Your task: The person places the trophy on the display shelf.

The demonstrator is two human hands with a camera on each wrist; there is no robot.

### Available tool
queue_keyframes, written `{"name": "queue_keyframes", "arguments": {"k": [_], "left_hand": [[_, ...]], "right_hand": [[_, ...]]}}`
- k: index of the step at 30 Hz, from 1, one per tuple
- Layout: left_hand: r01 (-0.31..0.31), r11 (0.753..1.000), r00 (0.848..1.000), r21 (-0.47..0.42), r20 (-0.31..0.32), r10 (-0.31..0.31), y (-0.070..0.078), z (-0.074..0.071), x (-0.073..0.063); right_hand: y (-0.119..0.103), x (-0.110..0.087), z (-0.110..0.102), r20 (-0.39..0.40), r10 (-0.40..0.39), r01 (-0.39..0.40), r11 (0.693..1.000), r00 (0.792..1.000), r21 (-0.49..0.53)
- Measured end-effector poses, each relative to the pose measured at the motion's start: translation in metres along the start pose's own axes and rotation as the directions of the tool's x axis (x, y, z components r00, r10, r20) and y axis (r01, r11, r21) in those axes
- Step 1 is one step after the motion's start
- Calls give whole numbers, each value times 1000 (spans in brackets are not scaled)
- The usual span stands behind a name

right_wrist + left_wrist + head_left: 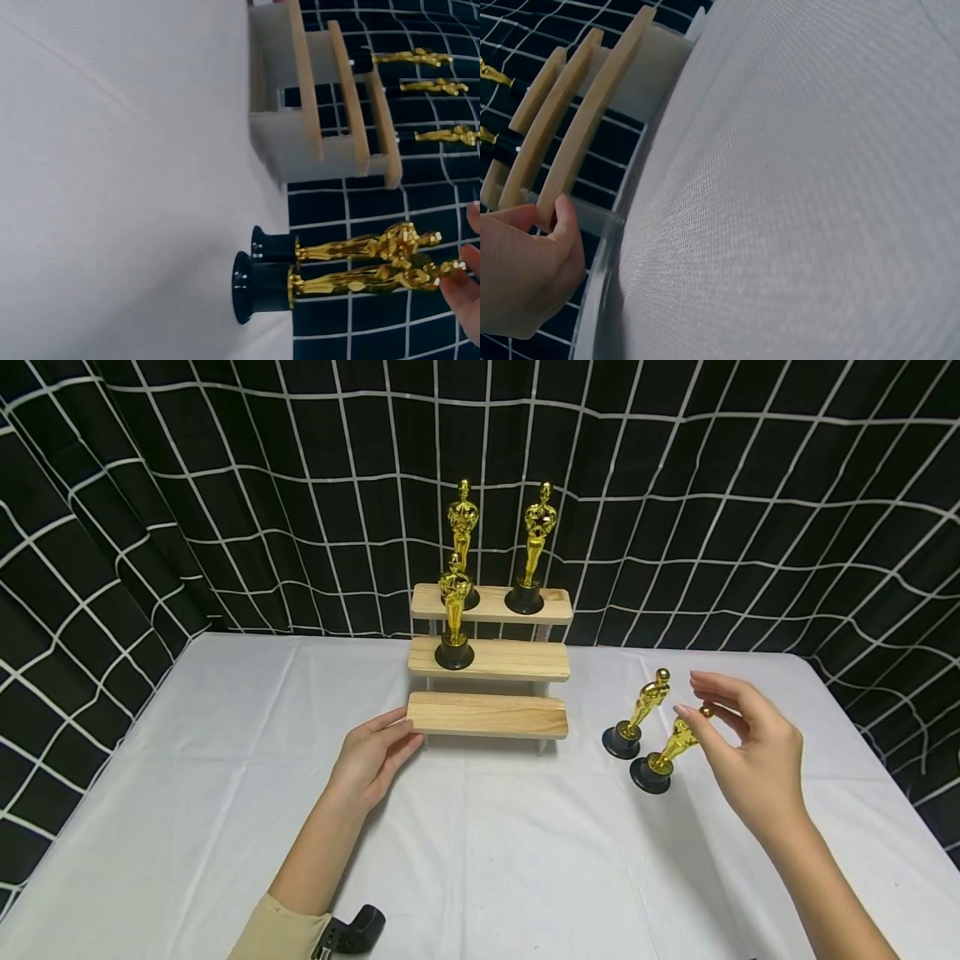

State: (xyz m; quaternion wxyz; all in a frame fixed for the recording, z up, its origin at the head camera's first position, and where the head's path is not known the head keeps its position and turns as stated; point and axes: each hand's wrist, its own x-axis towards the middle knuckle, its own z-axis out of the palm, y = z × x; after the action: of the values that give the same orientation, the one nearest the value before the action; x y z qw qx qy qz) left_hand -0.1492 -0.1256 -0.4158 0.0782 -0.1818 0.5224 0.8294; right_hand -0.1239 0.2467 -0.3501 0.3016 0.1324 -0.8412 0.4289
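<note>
My left hand (372, 758) pinches the left end of the lowest tier of a three-tier wooden display stand (487, 714); in the left wrist view, thumb and finger lie on either side of the board (592, 120). At the right, my right hand (757, 756) is at the head of the nearer golden trophy statuette (678, 743), with thumb and fingers spread apart around it. This statuette stands upright on its round black base on the cloth. Close behind it stands a second golden statuette (647, 702), also upright.
Two statuettes stand on the top tier, one at left (463, 518) and one at right (538, 531). Another statuette (454, 602) is on the middle tier's left part. White cloth (525, 843) covers the table; a black curtain with white grid lines (300, 485) hangs behind.
</note>
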Motion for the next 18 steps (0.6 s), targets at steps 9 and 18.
{"name": "queue_keyframes", "arguments": {"k": [9,18], "left_hand": [[6,1000,1000,-2,-2,-6,0,-1,1],[5,1000,1000,-4,-5,-5,-1,-1,3]], "right_hand": [[10,-11,1,0,66,-66,998,998,-1],[16,-18,3,-8,100,-100,995,995,-4]]}}
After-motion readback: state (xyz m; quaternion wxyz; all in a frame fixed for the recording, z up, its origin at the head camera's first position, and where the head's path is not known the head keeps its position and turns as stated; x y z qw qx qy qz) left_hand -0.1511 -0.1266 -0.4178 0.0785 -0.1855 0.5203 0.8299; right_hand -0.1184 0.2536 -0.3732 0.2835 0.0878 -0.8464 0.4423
